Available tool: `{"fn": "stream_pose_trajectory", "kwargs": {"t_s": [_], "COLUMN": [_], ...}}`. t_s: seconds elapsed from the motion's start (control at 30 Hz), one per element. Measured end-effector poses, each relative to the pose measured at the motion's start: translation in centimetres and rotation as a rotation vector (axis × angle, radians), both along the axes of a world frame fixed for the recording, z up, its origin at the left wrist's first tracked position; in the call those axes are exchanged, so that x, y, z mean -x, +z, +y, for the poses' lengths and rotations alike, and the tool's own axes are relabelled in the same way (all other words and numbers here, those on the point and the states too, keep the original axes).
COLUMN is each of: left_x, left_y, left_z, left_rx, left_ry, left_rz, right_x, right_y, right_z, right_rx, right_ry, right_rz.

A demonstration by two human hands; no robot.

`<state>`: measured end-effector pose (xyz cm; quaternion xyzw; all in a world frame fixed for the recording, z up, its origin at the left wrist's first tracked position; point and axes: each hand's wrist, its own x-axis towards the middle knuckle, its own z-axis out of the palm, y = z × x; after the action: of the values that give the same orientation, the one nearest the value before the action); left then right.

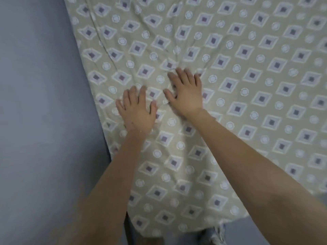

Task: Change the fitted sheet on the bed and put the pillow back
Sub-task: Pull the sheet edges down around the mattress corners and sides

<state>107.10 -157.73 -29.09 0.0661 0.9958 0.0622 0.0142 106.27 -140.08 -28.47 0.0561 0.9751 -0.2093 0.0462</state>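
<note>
A beige fitted sheet [247, 85] printed with purple-centred diamonds and white circles covers the bed and fills most of the view. My left hand [137, 110] lies flat on it near the bed's left edge, fingers straight and spread. My right hand [185, 92] presses flat on the sheet just to the right and a little farther away, fingers spread. Creases fan out in the fabric beyond my right fingertips. No pillow is in view.
A plain grey-blue wall [35, 103] runs along the bed's left side, tight against the sheet's edge. At the bottom the sheet's near corner [177, 230] hangs over the bed end, with grey floor [247, 230] beside it.
</note>
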Motion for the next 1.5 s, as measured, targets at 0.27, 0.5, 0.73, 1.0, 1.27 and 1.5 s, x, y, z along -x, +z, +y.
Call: {"fn": "stream_pose_trajectory", "kwargs": {"t_s": [0.27, 0.5, 0.73, 1.0, 1.27, 1.5], "left_x": [-21.1, -26.7, -32.1, -34.6, -29.6, -29.0], "left_y": [3.8, 21.1, 39.1, 42.7, 44.6, 47.5], "left_z": [4.7, 10.9, 21.4, 36.3, 58.2, 76.8], "left_rx": [-0.270, -0.627, -0.901, -0.826, -0.748, -0.686], "left_ry": [0.116, 0.354, 0.278, 0.043, -0.185, -0.464], "left_rz": [-0.250, -0.394, -0.458, -0.538, -0.790, -0.806], "right_x": [-20.9, -29.6, -37.8, -41.8, -45.2, -48.4], "right_y": [3.6, 21.0, 38.5, 41.7, 46.2, 47.8], "right_z": [5.4, 13.8, 22.0, 35.6, 54.8, 69.0], "right_rx": [0.175, 0.500, 0.692, 0.756, 0.697, 0.759], "right_ry": [0.028, -0.311, -0.554, -0.794, -1.049, -1.302], "right_rz": [-0.200, -0.270, -0.180, -0.165, -0.062, 0.072]}}
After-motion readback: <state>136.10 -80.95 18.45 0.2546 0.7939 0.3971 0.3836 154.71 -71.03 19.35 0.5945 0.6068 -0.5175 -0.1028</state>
